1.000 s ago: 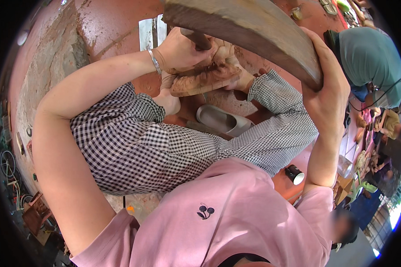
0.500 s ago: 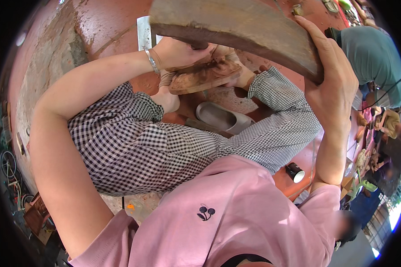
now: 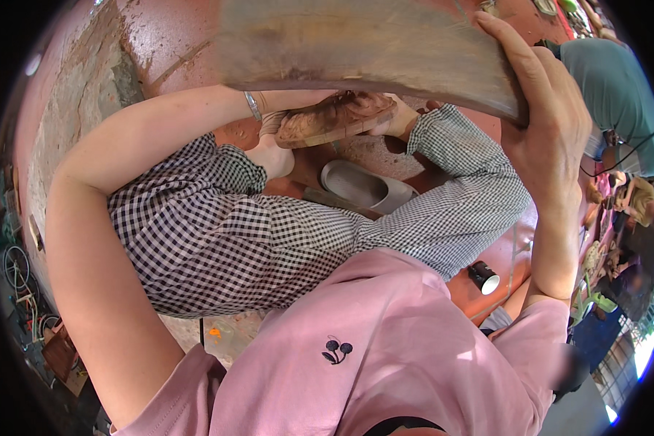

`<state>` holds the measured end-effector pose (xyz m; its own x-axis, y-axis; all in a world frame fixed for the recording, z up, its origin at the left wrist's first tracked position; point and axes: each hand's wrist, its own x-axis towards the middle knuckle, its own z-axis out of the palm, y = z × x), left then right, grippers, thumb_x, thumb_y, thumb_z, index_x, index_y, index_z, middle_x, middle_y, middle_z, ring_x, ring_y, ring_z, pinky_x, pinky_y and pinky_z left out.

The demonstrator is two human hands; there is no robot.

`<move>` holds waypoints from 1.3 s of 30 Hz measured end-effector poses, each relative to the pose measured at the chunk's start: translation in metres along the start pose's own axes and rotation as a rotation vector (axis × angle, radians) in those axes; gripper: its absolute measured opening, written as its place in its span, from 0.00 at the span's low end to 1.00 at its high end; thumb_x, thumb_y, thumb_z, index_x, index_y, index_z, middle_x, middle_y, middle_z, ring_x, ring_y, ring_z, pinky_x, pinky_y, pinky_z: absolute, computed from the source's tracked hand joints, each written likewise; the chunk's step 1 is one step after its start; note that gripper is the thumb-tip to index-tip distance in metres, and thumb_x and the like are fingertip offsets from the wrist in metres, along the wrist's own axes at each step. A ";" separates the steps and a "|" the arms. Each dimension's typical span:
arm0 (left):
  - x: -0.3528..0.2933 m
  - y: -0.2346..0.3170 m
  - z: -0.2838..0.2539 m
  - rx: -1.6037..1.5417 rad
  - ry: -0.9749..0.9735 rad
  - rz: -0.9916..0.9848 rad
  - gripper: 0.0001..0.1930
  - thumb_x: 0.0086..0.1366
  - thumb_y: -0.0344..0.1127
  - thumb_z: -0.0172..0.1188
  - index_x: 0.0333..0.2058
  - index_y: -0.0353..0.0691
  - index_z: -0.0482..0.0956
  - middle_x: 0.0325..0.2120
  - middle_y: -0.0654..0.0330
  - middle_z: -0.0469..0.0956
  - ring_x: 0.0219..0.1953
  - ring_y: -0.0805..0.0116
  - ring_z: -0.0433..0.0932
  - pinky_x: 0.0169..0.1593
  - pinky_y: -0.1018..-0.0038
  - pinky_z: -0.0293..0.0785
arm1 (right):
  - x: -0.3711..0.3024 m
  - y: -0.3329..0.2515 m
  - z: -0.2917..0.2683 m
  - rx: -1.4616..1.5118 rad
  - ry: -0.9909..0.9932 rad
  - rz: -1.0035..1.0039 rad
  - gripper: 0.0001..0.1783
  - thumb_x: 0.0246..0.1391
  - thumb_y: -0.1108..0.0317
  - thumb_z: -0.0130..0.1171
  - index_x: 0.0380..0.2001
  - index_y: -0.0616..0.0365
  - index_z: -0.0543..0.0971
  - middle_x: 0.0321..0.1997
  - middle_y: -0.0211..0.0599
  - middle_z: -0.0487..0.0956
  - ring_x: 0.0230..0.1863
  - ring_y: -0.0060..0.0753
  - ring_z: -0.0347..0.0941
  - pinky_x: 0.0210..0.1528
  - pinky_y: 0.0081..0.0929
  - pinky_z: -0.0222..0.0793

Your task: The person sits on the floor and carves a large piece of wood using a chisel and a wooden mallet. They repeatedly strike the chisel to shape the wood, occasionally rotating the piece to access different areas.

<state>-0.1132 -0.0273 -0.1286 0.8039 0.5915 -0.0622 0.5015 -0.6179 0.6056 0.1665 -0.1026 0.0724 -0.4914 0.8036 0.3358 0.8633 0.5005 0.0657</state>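
A thick, worn brown wooden block point(image 3: 363, 54) is raised close in front of me and fills the top of the view. My right hand point(image 3: 548, 109) grips its right end, with the fingers along the edge. Under the block lies a reddish-brown carved wood piece point(image 3: 334, 120), its top cut in relief, clasped between my bare feet. My left hand point(image 3: 301, 99) reaches to the far side of this carving. The block covers its fingers, so what they hold is hidden. A silver bracelet point(image 3: 253, 105) circles the left wrist.
A grey slipper point(image 3: 356, 185) lies on the red tile floor between my legs, by a flat strip of wood. A black-and-white cup point(image 3: 483, 277) lies tipped at right. Another person in a teal garment point(image 3: 610, 94) bends at far right, near scattered items. Cables point(image 3: 18, 276) lie at far left.
The wooden block has tilted so more of its broad face shows, and it now covers my left hand. My right hand has shifted slightly right with it. The carving stays between my feet.
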 end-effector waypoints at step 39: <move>0.091 0.042 -0.079 0.160 -0.349 0.142 0.18 0.58 0.44 0.67 0.39 0.34 0.78 0.33 0.46 0.80 0.39 0.47 0.79 0.42 0.58 0.74 | -0.113 0.030 0.084 0.968 -0.061 1.016 0.18 0.47 0.75 0.63 0.44 0.61 0.76 0.31 0.27 0.75 0.35 0.21 0.71 0.42 0.24 0.67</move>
<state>-0.0446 0.0416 -0.0458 0.9152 0.2999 -0.2691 0.3987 -0.7698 0.4984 0.2382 -0.1512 -0.0425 0.2653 0.9437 -0.1974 0.4314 -0.2993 -0.8511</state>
